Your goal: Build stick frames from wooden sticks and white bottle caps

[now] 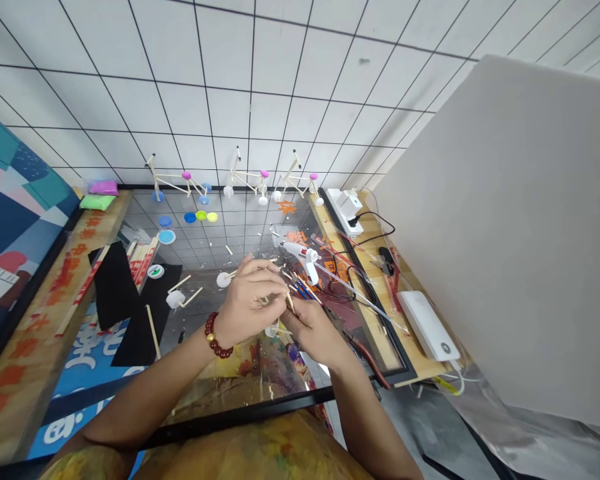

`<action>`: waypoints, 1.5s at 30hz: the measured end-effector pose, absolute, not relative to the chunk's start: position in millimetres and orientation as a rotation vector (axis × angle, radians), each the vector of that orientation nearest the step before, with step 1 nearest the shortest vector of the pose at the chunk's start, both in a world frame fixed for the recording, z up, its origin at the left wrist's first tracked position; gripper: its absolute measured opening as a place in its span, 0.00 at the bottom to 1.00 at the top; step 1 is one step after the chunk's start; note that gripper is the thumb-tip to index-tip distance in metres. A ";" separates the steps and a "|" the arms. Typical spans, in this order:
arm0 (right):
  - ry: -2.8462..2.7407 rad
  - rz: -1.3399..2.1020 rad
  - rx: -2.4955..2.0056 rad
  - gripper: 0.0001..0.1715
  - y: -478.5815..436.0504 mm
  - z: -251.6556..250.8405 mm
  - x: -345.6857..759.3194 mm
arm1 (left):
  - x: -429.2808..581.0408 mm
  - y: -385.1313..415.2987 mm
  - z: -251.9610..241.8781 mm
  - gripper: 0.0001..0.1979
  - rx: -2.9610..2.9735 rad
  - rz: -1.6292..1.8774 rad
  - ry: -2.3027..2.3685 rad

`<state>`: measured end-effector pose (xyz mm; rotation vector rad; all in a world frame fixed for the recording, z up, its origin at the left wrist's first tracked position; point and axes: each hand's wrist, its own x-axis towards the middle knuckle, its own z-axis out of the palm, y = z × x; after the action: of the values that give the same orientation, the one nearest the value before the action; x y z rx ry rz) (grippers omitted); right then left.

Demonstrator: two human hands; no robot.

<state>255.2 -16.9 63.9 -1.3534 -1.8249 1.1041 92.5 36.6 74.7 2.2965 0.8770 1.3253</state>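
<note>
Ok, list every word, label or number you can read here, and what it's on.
Nothing can be quoted with confidence.
Orange characters on the wooden strip: too blurred and skewed to read.
White characters on the blue sheet: partly covered, unreadable.
Mark on the power bank: too small to read.

A dark red bead bracelet (214,335) rings the left wrist (226,323); a paint-mottled yellow smock (260,450) covers the torso.

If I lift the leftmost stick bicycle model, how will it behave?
The stick bicycle model will probably feel very light, since its thin wooden sticks weigh little. Its joints look fragile. On its round blue wheels it may tip or roll.
</note>
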 end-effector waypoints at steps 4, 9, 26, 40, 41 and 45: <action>-1.855 1.057 -1.391 0.15 -13.3 79.3 254.7 | 94.0 35.6 77.5 0.07 2.414 1.590 0.916; -1.901 0.969 -1.353 0.15 -11.2 96.6 250.1 | 95.0 29.5 82.3 0.10 2.612 1.775 0.836; -1.446 1.472 -1.276 0.22 -10.7 22.2 266.8 | 24.0 13.9 116.7 0.10 2.017 0.258 0.094; -1.954 1.023 -1.367 0.29 -17.1 17.2 260.8 | 90.8 128.9 38.9 0.06 2.520 0.273 1.309; -1.970 1.007 -1.357 0.29 -18.9 15.3 260.6 | 92.8 128.2 38.6 0.05 2.515 0.278 1.307; -1.987 0.916 -1.327 0.28 -23.8 8.8 262.4 | 81.8 119.0 46.6 0.09 2.478 0.341 1.346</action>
<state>262.4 -23.8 8.8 -1.3271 -1.9871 0.9164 81.8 119.0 46.6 2.4783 1.3462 0.3408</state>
